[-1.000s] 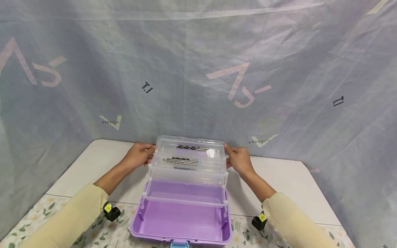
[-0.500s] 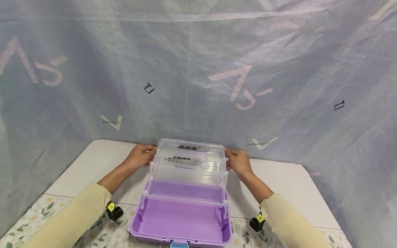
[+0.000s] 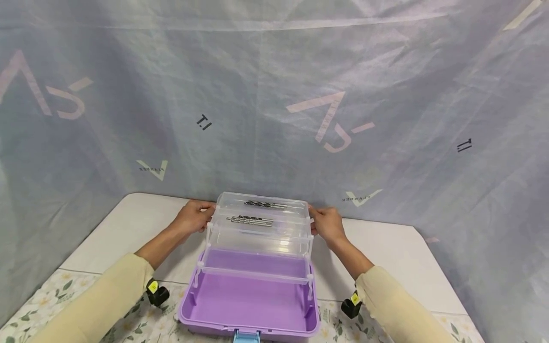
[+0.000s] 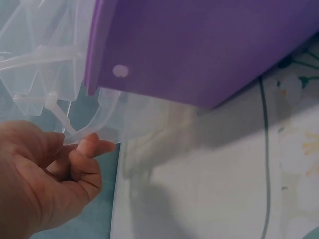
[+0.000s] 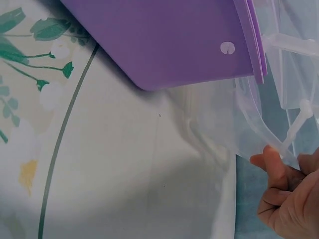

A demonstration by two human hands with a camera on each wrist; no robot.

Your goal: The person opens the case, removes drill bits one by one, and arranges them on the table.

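A purple toolbox base (image 3: 253, 305) stands open at the front middle, its blue latch (image 3: 246, 337) facing me. Clear cantilever trays (image 3: 257, 240) are spread out behind and above it. Silver and black twist drill bits (image 3: 250, 221) lie in one tray, and more drill bits (image 3: 265, 205) lie farther back. The clear lid (image 4: 144, 114) hangs open behind the base. My left hand (image 3: 193, 216) pinches the lid's left edge between thumb and fingers. On the opposite side my right hand (image 3: 328, 223) pinches its right edge. The far fingers are partly hidden in the head view.
A white board (image 3: 377, 257) lies under the box's rear, over a floral tablecloth (image 3: 55, 295). Grey printed fabric (image 3: 257, 95) hangs close behind the lid. Black wrist cameras (image 3: 157, 294) sit on both sleeves.
The clear lid and rear trays have tilted back and dropped slightly, with both hands moving along on their edges. Glare on the plastic has shifted. The purple base stays in place.
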